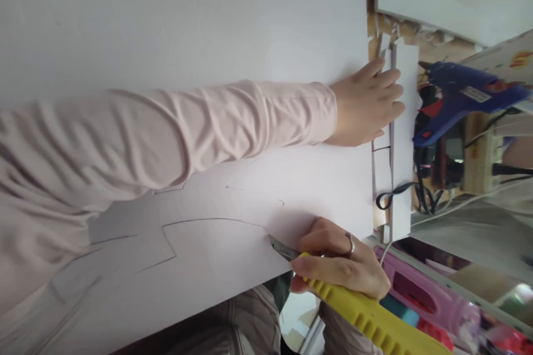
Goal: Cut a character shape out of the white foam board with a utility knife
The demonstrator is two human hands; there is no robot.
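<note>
A large white board (266,22) with thin drawn or cut lines fills most of the view. From the left, a pink-sleeved arm stretches across it to my left hand (368,102), palm down with fingers spread over the board's right edge and onto white strips (403,150). At the lower right, my right hand (341,260), with a ring on one finger, is closed around a yellow utility knife (358,310). The knife's blade (281,247) touches the board at the end of a curved line.
Past the strips lies a blue glue gun (453,89) with dark cables. A black cord loop (385,199) rests over the strips. A pink plastic container (416,288) and other colourful items are at the lower right. My clothed lap (250,321) shows below the board.
</note>
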